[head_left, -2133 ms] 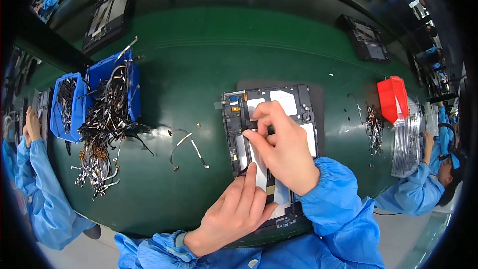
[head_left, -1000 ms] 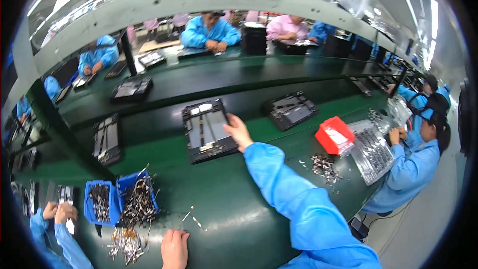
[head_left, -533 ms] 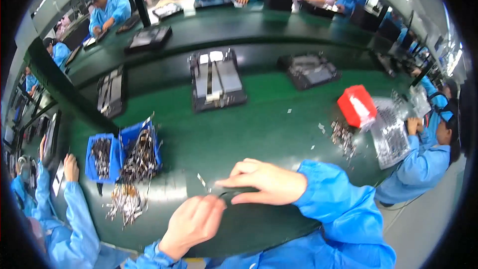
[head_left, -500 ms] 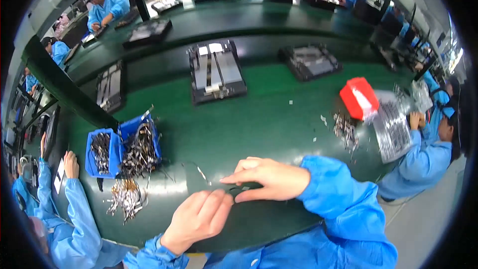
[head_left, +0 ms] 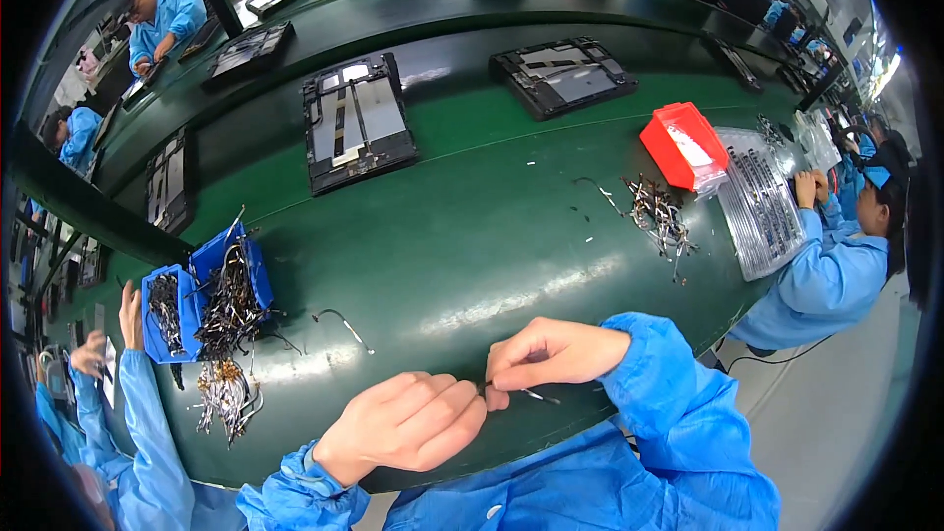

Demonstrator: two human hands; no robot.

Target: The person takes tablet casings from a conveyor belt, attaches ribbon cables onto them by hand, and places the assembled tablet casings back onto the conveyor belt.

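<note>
"Cable [head_left: 543, 398] first: where did we have it?"

"Low over the near side of the green bench [head_left: 442, 256], at our two hands, its pale end poking out beneath the right one."

"And our grip?"

"Our right hand [head_left: 551, 359] had thumb and finger clamped on it. Our left hand [head_left: 408, 423] had its fingers curled in and met the right at the tips, but we could not tell whether it was clamped on the cable too, as its fingertips were mostly hidden."

"What lay to our left?"

"A second cable [head_left: 346, 323], curved, on the bench beyond our left hand. Farther over we had two blue bins [head_left: 261, 280] full of cables, with a loose heap [head_left: 228, 398] just in front."

"And to our right?"

"A pile [head_left: 657, 214] of cables, a red bin [head_left: 664, 150], and a clear tray [head_left: 762, 221] beside that bin. Across the bench we saw opened tablets [head_left: 372, 118], well apart from our hands."
</note>
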